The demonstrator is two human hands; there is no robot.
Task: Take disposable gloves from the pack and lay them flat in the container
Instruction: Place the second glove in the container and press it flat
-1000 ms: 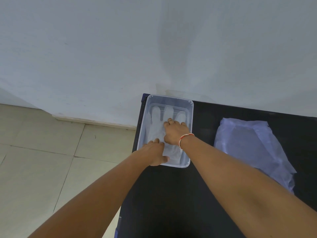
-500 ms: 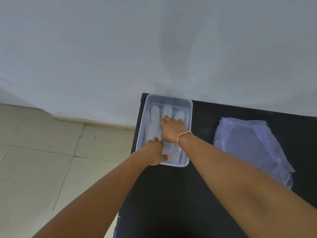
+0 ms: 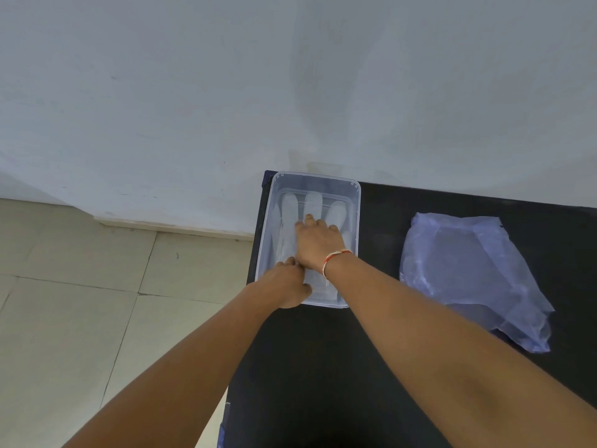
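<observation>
A clear plastic container [image 3: 355,202] stands at the far left corner of the black table [image 3: 323,367]. A translucent white disposable glove [image 3: 290,208] lies flat inside it, fingers pointing away from me. My right hand [image 3: 318,242], with a red-and-white band at the wrist, presses palm-down on the glove. My left hand [image 3: 286,284] rests on the glove's cuff end at the container's near left corner, fingers curled. The glove pack [image 3: 468,273], a crumpled bluish plastic bag, lies on the table to the right.
The table's left edge runs just beside the container, with tiled floor [image 3: 80,302] below. A pale wall [image 3: 290,76] stands right behind the table.
My right hand has slid a little farther along the glove toward its fingers. My left hand has stayed at the cuff end.
</observation>
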